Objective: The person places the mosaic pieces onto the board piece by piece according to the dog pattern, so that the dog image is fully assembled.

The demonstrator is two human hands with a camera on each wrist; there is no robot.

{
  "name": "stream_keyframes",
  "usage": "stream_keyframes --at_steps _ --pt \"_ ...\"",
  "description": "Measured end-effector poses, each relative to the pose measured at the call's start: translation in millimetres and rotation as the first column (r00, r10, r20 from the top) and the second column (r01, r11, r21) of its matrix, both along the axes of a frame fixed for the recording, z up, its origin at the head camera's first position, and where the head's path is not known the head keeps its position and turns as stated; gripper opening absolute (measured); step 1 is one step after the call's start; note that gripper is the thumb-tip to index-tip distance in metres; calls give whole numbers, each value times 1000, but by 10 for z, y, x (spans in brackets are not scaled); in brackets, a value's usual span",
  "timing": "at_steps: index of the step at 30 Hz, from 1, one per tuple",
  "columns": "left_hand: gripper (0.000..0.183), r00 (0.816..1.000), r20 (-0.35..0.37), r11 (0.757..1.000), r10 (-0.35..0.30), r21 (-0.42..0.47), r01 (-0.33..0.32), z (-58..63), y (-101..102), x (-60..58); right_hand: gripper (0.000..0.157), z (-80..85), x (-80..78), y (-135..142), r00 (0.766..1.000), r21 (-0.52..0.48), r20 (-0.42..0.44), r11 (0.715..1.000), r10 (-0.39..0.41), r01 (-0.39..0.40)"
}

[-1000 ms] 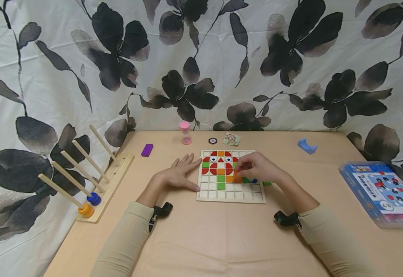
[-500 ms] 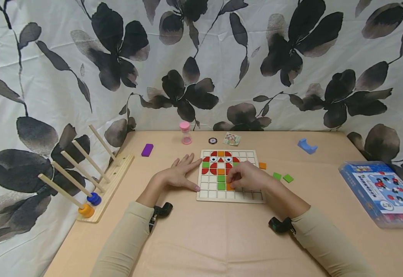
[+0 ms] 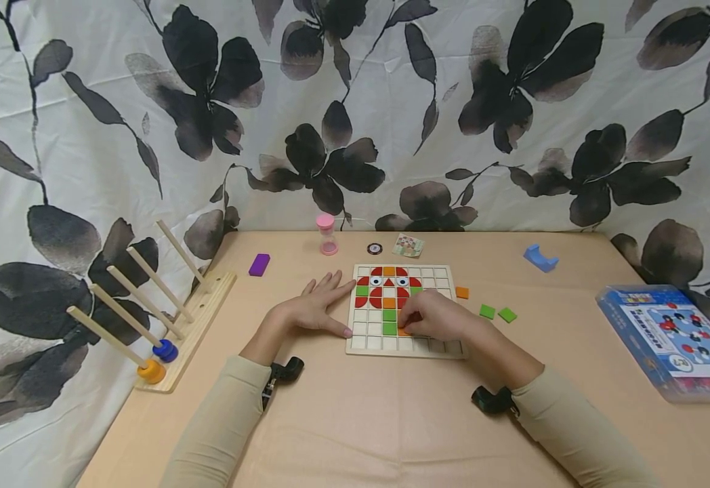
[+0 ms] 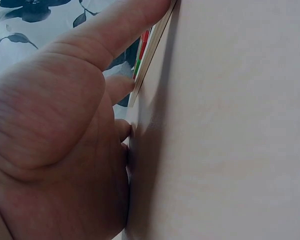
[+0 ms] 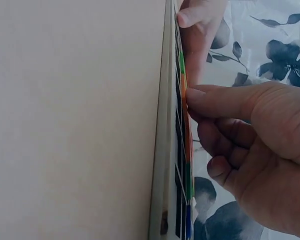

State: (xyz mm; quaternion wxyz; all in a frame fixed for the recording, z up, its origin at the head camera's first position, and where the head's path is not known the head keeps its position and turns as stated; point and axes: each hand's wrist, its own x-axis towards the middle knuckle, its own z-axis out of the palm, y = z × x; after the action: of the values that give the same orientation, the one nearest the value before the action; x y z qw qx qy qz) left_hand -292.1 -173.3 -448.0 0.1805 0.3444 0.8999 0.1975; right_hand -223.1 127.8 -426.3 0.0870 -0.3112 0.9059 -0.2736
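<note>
A white gridded board (image 3: 364, 344) lies on the table, with red, green and orange tiles set in its cells. My left hand (image 3: 309, 308) rests flat with spread fingers, forefinger and thumb tips at the board's left edge. The left wrist view shows that thumb (image 4: 125, 35) along the edge. My right hand (image 3: 437, 315) pinches an orange square tile (image 3: 402, 332) in the cell right of the lower green tile (image 3: 389, 329). In the right wrist view, thumb and forefinger meet low at the board's surface. This hand hides the cells beneath it.
Loose orange (image 3: 462, 292) and green tiles (image 3: 507, 314) lie right of the board. Behind it are a pattern card (image 3: 408, 245), a round black piece (image 3: 374, 249) and a pink sand timer (image 3: 327, 236). A peg rack (image 3: 187, 332) stands left, a boxed set (image 3: 675, 339) right.
My right hand has moved left and nearer to me, bringing the orange tile beside the lower green one. Loose tiles right of the board came into sight. My left hand stays put.
</note>
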Motion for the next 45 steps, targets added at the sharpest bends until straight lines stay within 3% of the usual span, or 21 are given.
stream_keyframes --at_steps 5,10,16,19,25,32,38,45 --pt "112 1000 1 1000 -1 -1 1 2 8 -3 14 56 -47 156 999 -75 24 997 -33 34" --pt "112 1000 -2 1000 -2 5 2 8 14 -13 26 137 -170 540 989 -186 35 972 -141 145" --pt "112 1000 -3 1000 3 -4 -3 2 20 -22 33 79 -303 1004 939 -169 95 925 -329 341" --pt "112 1000 -4 1000 8 -10 -8 -6 25 -24 33 -13 -357 1153 921 -135 105 912 -376 387" --pt "112 1000 -7 1000 9 -10 -9 -12 35 -28 29 -146 -421 1267 927 -76 102 926 -362 370" --pt "112 1000 -14 1000 13 -17 -13 -7 42 -43 24 -135 -433 1318 931 -48 118 935 -344 352" --pt "112 1000 -15 1000 12 -23 -12 -3 47 -48 14 -54 -404 1350 905 -172 143 891 -400 421" --pt "111 1000 -17 1000 8 -22 -9 -7 49 -50 20 111 -349 1019 945 -275 143 905 -296 325"
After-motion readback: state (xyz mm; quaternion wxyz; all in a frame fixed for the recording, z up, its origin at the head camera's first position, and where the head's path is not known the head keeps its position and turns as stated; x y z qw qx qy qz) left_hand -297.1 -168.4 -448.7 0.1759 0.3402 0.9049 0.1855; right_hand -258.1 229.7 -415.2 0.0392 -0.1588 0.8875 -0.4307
